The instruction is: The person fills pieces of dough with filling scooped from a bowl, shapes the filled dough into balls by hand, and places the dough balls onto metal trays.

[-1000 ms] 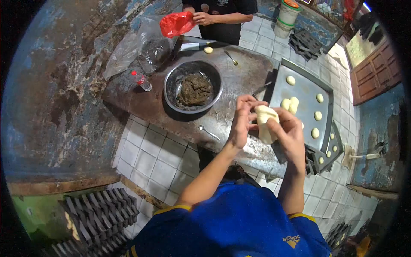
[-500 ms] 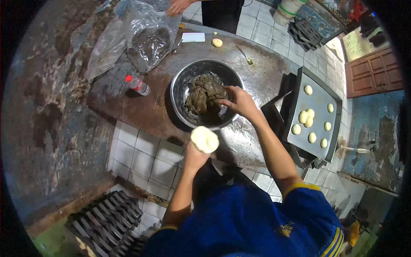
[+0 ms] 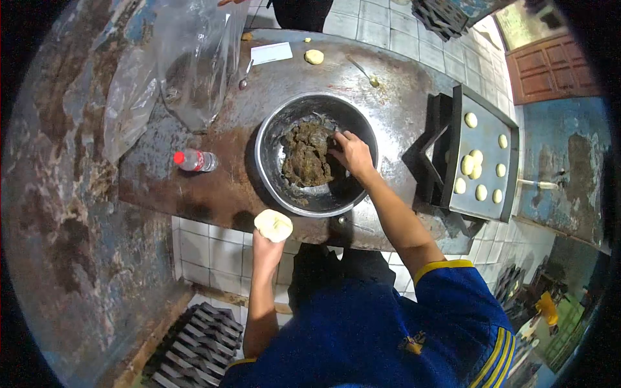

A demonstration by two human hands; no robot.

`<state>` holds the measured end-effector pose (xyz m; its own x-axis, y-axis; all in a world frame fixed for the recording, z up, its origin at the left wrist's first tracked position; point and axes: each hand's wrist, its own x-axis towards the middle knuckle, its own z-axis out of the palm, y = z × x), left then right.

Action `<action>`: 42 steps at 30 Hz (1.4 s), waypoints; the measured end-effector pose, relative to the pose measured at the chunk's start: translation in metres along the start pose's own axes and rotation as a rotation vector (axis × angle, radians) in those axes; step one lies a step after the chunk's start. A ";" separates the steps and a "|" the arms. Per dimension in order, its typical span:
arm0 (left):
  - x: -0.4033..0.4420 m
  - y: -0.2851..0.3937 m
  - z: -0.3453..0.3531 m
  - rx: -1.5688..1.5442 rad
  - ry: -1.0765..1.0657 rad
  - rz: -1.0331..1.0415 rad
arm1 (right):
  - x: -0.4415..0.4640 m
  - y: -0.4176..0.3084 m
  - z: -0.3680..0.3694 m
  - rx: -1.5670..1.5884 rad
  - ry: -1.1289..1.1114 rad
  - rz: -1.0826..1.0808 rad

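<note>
My left hand (image 3: 265, 256) holds a flattened round of pale dough (image 3: 273, 225) out over the near table edge, left of the metal bowl (image 3: 317, 97). Inside that bowl lies a lump of dark brown paste (image 3: 305, 163). My right hand (image 3: 353, 155) reaches over the bowl's right rim, its bent fingertips closed at the right side of the paste. What is pinched there is partly hidden by the fingers.
A tray (image 3: 486, 129) with several dough balls stands on the right. Left of the bowl are a red-capped bottle (image 3: 197, 161) and a clear plastic bag (image 3: 200, 71). Spoons (image 3: 363, 71), a white card (image 3: 272, 53) and a dough piece (image 3: 314, 57) lie toward the back. Another person's hand (image 3: 231, 2) shows at the top.
My view has shifted. My left hand with the dough has moved left, away from the bowl rim. My right fingers have curled in at the paste. The other person's hand has mostly left view.
</note>
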<state>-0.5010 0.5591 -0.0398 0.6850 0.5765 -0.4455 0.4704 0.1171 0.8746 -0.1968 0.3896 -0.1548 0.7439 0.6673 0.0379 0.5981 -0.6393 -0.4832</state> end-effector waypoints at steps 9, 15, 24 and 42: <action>0.013 0.053 -0.002 -0.162 -0.055 -0.254 | 0.008 0.002 -0.005 0.190 0.044 0.178; 0.016 0.061 -0.008 -0.066 -0.138 -0.174 | 0.004 0.018 -0.012 0.648 0.075 0.396; 0.017 0.051 0.014 0.028 -0.200 -0.024 | -0.026 -0.022 -0.071 1.381 -0.187 0.541; -0.012 0.067 0.126 0.061 -0.488 0.258 | -0.204 -0.131 -0.191 0.038 0.183 -0.380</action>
<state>-0.4079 0.4581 -0.0003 0.9536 0.1372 -0.2679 0.2748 -0.0332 0.9609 -0.3700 0.2639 0.0672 0.5156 0.7717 0.3723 0.8309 -0.3441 -0.4373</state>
